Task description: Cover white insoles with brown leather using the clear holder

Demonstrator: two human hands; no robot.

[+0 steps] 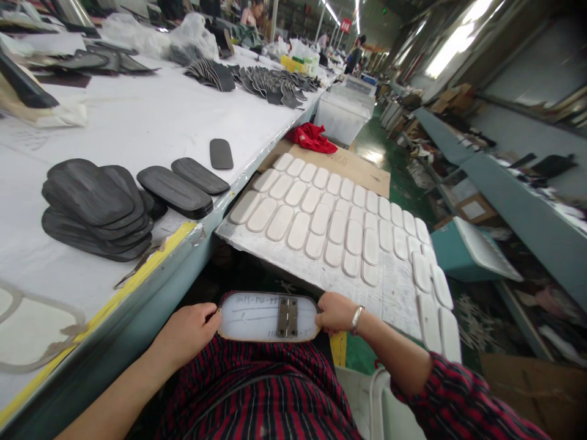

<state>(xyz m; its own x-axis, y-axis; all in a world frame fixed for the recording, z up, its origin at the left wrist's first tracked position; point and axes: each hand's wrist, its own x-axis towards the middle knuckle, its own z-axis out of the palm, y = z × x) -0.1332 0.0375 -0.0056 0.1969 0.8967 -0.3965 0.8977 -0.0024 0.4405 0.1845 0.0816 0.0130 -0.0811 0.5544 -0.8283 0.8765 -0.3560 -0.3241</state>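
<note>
Between my two hands is a long oval template, whitish and translucent, with handwriting and a metal hinge toward its right side. My left hand pinches its left end, and my right hand, with a bracelet at the wrist, pinches its right end. It is held over my lap, just above the striped shirt. On the table to the left lie stacked dark oval pieces, more dark ovals and a single small dark piece. Rows of pale oval pieces cover the lower board in front.
The white table has a yellow-taped edge on my left. A red cloth and cardboard lie beyond the pale pieces. Clear plastic bins stand farther back. To the right is a teal bin. Other people work in the distance.
</note>
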